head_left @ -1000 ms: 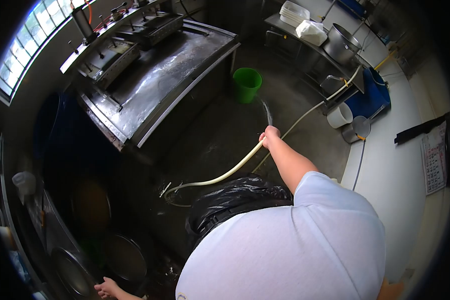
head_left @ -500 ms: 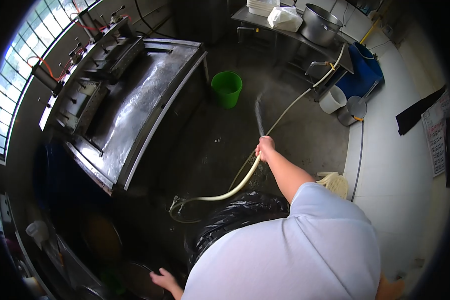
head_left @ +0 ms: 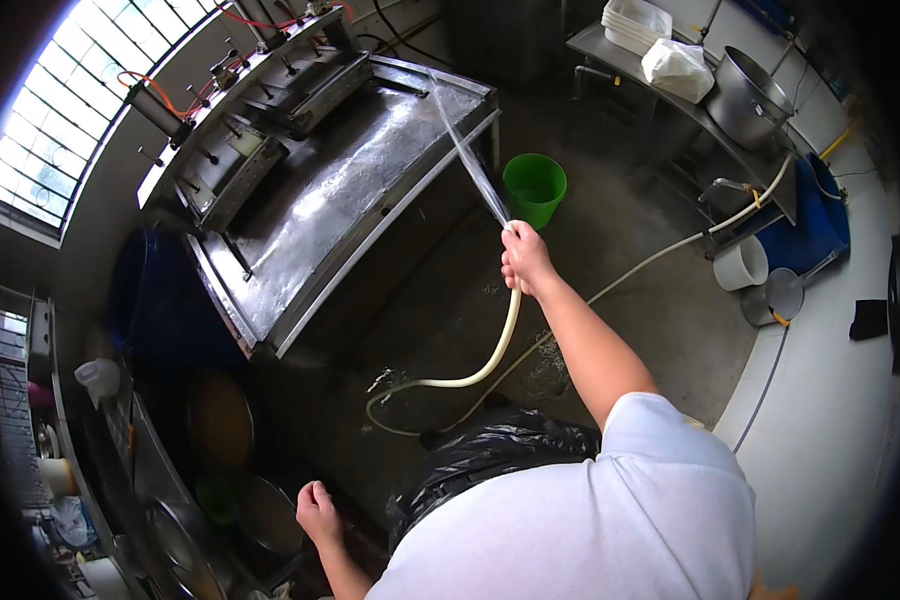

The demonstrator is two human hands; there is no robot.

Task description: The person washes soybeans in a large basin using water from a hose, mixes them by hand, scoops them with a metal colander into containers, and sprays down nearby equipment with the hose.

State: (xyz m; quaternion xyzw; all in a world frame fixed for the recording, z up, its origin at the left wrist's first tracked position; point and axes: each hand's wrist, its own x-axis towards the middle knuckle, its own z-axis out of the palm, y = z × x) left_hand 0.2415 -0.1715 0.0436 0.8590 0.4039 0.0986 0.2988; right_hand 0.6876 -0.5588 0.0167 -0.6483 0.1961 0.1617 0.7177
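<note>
My right hand (head_left: 526, 260) is closed round the end of a cream hose (head_left: 490, 362), in front of the green bucket (head_left: 535, 190). A jet of water (head_left: 472, 160) shoots from the hose up and left, over the edge of the steel table (head_left: 320, 200). The hose loops over the wet floor and runs back to the steel counter on the right. My left hand (head_left: 319, 512) hangs low near the round pans at the lower left, its fingers curled together; whether anything is in them is too small to tell.
A press frame (head_left: 225, 160) stands along the table's back. At the upper right, a steel counter (head_left: 630, 62) carries a large pot (head_left: 745, 100) and white trays. Below it are a white bucket (head_left: 740, 264) and a blue barrel (head_left: 815, 235). Shelving stands at the left.
My right hand has risen and turned left, and the water jet has swung from the floor onto the steel table. My left hand has come up, and its fingers have curled in.
</note>
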